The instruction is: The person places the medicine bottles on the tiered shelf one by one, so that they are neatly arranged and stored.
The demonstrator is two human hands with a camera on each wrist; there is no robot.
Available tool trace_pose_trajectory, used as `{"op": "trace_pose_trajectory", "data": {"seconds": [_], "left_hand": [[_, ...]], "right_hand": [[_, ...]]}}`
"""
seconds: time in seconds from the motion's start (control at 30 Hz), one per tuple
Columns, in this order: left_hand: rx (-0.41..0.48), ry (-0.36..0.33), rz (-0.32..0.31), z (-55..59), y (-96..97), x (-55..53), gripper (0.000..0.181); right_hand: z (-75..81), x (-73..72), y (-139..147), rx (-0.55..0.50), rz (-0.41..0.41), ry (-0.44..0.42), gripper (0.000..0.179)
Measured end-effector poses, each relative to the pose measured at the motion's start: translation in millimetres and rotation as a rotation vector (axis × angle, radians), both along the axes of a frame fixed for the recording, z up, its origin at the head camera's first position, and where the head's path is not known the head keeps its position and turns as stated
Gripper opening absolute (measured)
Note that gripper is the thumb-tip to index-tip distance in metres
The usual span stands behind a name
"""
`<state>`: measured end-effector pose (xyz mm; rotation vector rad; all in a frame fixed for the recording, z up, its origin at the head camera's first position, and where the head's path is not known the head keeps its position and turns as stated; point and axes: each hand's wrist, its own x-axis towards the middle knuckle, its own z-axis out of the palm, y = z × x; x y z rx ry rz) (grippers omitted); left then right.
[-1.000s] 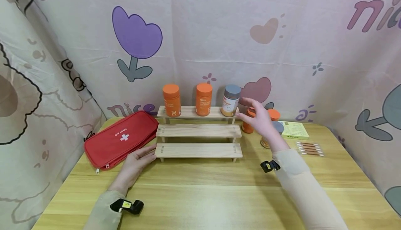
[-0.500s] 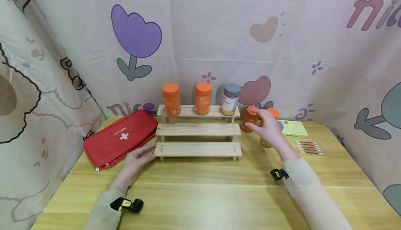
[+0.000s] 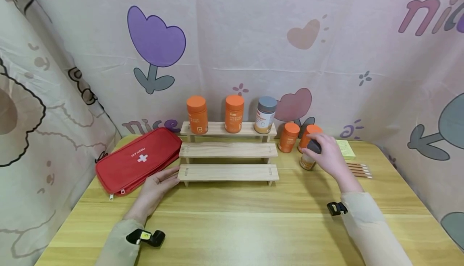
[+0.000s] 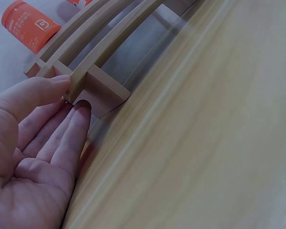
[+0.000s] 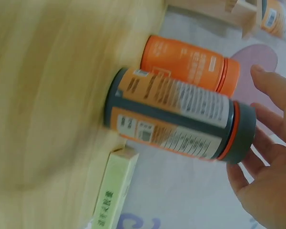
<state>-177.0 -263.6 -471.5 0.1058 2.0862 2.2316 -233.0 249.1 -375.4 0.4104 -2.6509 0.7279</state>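
My right hand [image 3: 328,157] is around the grey lid of a supplement bottle [image 3: 307,163] standing on the table. In the right wrist view, the fingers [image 5: 257,157] lie behind and beside the lid of this bottle [image 5: 174,114], while the thumb stands apart from it. My left hand [image 3: 157,191] touches the left end of a three-step wooden display shelf [image 3: 229,172]. In the left wrist view, its thumb and fairly straight fingertips rest against the shelf's end [image 4: 102,88]. Two orange bottles, one [image 3: 197,115] at the left, and a grey-lidded bottle [image 3: 265,115] stand on the top step.
Two orange-lidded bottles, one [image 3: 288,138] nearer the shelf, stand right of it. Farther right lie a yellow-green box [image 3: 346,150] and cotton swabs [image 3: 359,170], partly hidden by the right hand. A red first-aid pouch [image 3: 137,161] lies left. A patterned curtain [image 3: 232,48] hangs behind.
My right hand has moved from beside the grey-lidded bottle on the top step, right and down to the grey-lidded bottle on the table. The left hand stays at the shelf's end.
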Motion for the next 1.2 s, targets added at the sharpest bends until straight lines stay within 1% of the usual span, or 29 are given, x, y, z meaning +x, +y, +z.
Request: {"op": "trace_pose_trajectory", "data": {"seconds": [0.1, 0.27, 0.57, 0.9, 1.2], "left_hand": [[0.001, -0.004, -0.001, 0.3, 0.2, 0.2, 0.056], [0.006, -0.011, -0.001, 0.7, 0.4, 0.9, 0.056], [-0.007, -0.013, 0.000, 2.2, 1.4, 1.4, 0.056], [-0.016, 0.002, -0.004, 3.2, 0.9, 1.8, 0.056], [-0.008, 0.015, -0.012, 1.8, 0.2, 1.5, 0.056]], "right_hand": [[-4.9, 2.0, 7.0, -0.016, -0.021, 0.007, 0.049], [-8.6, 4.9, 13.8, -0.056, -0.043, -0.022, 0.049], [-10.4, 6.2, 17.1, -0.158, -0.056, -0.073, 0.051], [-15.4, 3.4, 18.9, -0.184, -0.073, -0.072, 0.050], [-15.9, 3.9, 19.2, -0.201, -0.075, -0.098, 0.052]]}}
